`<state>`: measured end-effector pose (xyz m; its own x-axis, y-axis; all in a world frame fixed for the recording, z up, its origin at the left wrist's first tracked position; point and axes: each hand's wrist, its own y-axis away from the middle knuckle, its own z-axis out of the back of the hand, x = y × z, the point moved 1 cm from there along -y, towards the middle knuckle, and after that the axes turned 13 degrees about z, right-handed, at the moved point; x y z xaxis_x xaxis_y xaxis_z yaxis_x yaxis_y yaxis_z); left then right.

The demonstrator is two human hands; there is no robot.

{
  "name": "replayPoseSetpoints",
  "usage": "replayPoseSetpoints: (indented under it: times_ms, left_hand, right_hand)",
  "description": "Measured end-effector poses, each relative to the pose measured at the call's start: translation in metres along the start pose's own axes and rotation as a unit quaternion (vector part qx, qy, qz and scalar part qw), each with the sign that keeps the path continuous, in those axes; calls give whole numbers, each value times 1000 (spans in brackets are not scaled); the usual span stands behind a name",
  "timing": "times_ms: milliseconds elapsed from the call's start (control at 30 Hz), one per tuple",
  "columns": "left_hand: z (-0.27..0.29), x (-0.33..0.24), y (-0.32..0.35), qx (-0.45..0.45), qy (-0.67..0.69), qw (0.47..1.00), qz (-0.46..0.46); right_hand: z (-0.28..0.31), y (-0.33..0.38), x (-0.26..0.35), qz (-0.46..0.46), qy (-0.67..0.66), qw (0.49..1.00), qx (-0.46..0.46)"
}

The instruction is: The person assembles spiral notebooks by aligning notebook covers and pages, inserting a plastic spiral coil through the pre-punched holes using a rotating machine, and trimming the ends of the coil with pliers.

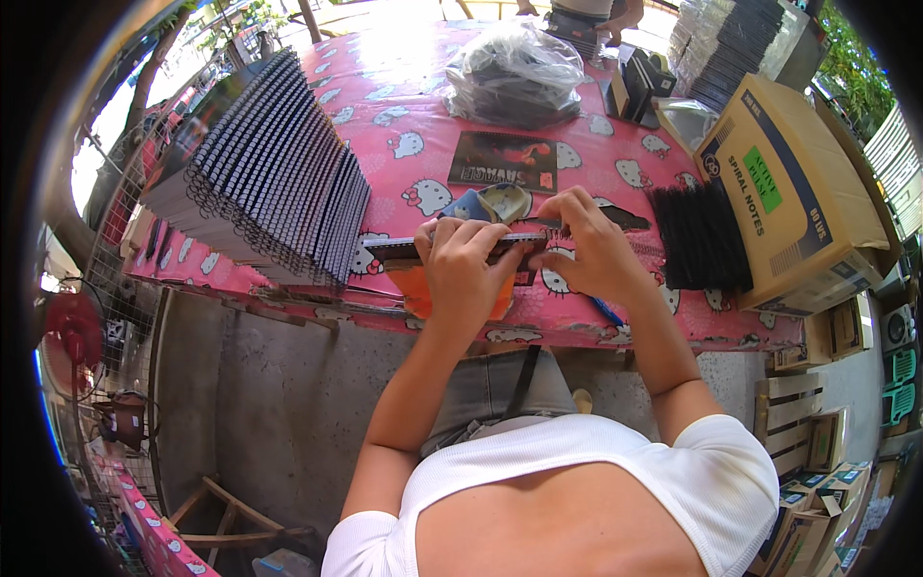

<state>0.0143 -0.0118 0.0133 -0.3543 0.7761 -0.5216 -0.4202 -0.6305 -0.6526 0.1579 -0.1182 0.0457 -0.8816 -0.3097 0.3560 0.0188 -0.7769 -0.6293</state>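
Note:
A notebook point(389, 249) stands on its edge near the front of the table, its spine upward. My left hand point(468, 260) is closed around its middle, fingers over the top. At the notebook's right end, my right hand point(594, 240) has its bent fingers and thumb at a thin black spiral coil point(555, 235); the fingertips are partly hidden. An orange sheet or cover point(415, 290) shows below my left hand. Just beyond the hands lie a roll of tape point(507, 202) and a dark-covered notebook point(502, 161). A blue pen-like tool point(608, 311) lies near my right wrist.
A tall stack of spiral-bound notebooks point(274, 173) stands at the left. Black coils point(697, 236) lie in a bundle beside a cardboard box point(793, 192) at the right. Farther back are a plastic-wrapped bundle point(514, 72), stacked black coils point(731, 48) and another person's hand point(615, 29).

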Motion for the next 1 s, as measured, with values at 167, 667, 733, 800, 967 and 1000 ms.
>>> replayPoseSetpoints:
  times_ms: [167, 667, 733, 800, 967, 1000]
  left_hand:
    - [0, -2, 0, 11, -11, 1000, 10]
    - [15, 0, -3, 3, -53, 999, -2]
    - [11, 9, -3, 40, -68, 997, 15]
    - [12, 12, -2, 57, -51, 997, 21]
    - [9, -1, -7, 27, -15, 998, 61]
    - [10, 5, -6, 16, -22, 998, 50]
  right_hand:
    - [-5, 3, -8, -11, 17, 1000, 21]
    - [-41, 48, -41, -161, 108, 943, 270]
    - [-62, 30, -101, -44, 112, 974, 191]
    - [-90, 1, -120, 124, 90, 986, 69]
    - [-114, -26, -133, 71, 68, 973, 207]
    - [-113, -31, -127, 51, 68, 981, 174]
